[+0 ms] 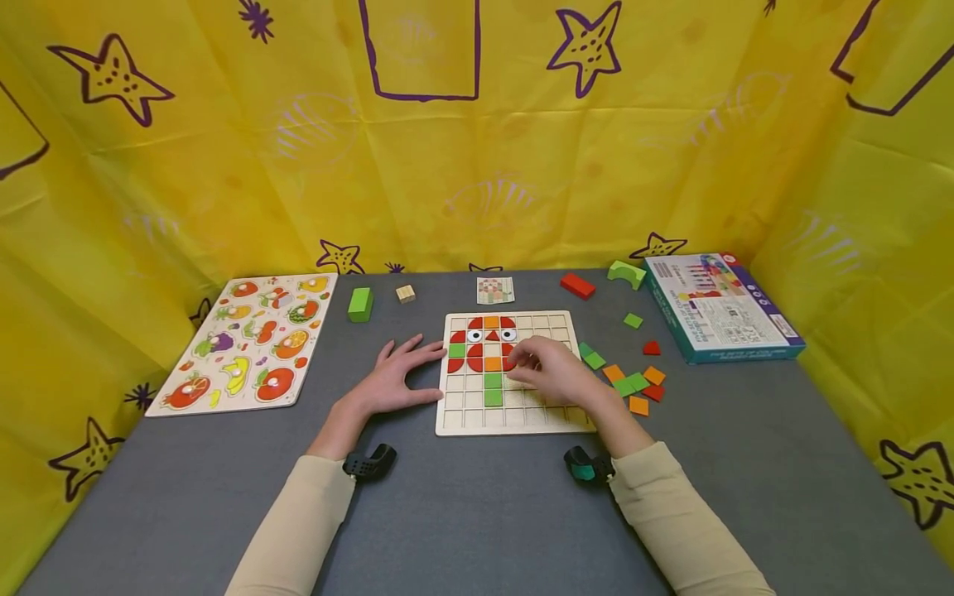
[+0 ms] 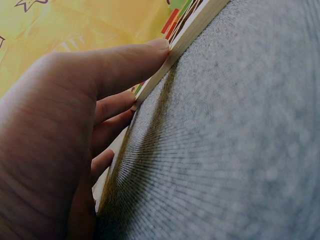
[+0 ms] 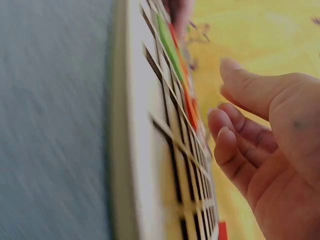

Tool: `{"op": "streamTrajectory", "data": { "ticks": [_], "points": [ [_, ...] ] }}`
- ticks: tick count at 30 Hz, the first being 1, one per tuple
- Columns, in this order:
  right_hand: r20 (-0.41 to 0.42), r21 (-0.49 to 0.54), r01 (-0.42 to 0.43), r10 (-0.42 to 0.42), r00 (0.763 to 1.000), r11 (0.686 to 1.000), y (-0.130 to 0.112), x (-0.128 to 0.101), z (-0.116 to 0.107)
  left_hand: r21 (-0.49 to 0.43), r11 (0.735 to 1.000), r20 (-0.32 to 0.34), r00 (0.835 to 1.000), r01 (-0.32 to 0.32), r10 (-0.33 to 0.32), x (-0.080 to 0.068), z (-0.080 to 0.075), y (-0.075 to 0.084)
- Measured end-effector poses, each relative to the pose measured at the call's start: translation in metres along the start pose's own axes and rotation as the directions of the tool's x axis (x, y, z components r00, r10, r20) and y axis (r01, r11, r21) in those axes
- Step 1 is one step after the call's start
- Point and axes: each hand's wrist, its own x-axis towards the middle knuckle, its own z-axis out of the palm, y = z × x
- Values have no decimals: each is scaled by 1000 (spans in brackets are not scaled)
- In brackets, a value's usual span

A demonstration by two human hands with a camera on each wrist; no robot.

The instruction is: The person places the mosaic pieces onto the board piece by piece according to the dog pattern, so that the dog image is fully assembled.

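Note:
A wooden grid board [image 1: 462, 420] lies on the grey table, with red, green, orange and eye-printed tiles set in its upper left cells. Two green tiles [image 1: 493, 389] stand in a column below an orange one. At the board's left side, my left hand [image 1: 391, 382] has its fingers spread. In the left wrist view its thumb [image 2: 132, 62] touches the board's edge [image 2: 192, 35]. My right hand [image 1: 551, 374] hovers over the board just right of the tiles. Its fingers [image 3: 227, 150] bend loosely, apart from the thumb [image 3: 245, 85], with nothing between them.
Loose green, orange and red tiles [image 1: 638, 406] lie right of the board. Behind it are a small picture card [image 1: 495, 290] and a red block [image 1: 577, 285]. A fruit puzzle board [image 1: 249, 343] lies left, beside a green block [image 1: 360, 305]; a box [image 1: 723, 306] lies right.

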Motion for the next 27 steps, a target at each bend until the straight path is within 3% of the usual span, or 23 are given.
{"op": "streamTrajectory", "data": {
  "ticks": [12, 19, 27],
  "points": [
    [-179, -43, -147, 138, 974, 988, 39, -18, -46, -3, 1000, 2, 1000, 8, -8, -1, 0, -1],
    [-188, -85, -212, 193, 963, 974, 63, -35, -54, 2, 1000, 4, 1000, 5, -5, -1, -1, 0],
    [-173, -140, -223, 198, 965, 965, 80, -51, -60, 7, 1000, 7, 1000, -4, 4, 0, 0, -2]
  ]
}}
